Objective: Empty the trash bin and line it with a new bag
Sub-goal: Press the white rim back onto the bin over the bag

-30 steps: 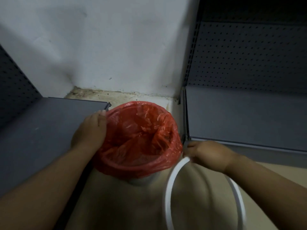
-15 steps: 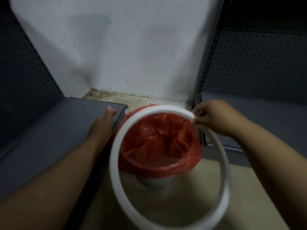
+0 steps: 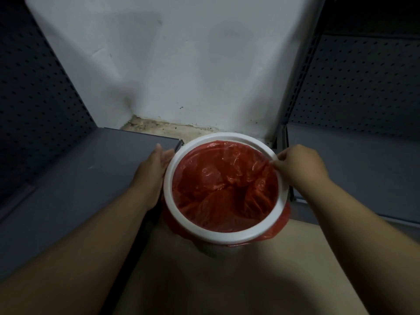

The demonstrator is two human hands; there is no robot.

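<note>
Sitting on the beige floor in a corner between two grey shelving units, the trash bin shows only a small patch of pale wall below its rim. A red bag lines the inside, its crinkled plastic dipping down into the bin, and its edge spills over the outside along the near and right side. A white ring lies around the mouth of the bin on top of the bag, roughly level. The right hand pinches the ring at its right edge, fingers closed on the rim. The left hand lies open and flat against the left outside of the ring and bin, fingers extended toward the wall, grasping nothing. The left shelf sits just beside that hand; the right shelf lies beyond the right hand. A stained white wall rises behind the bin, with grime along its base.
</note>
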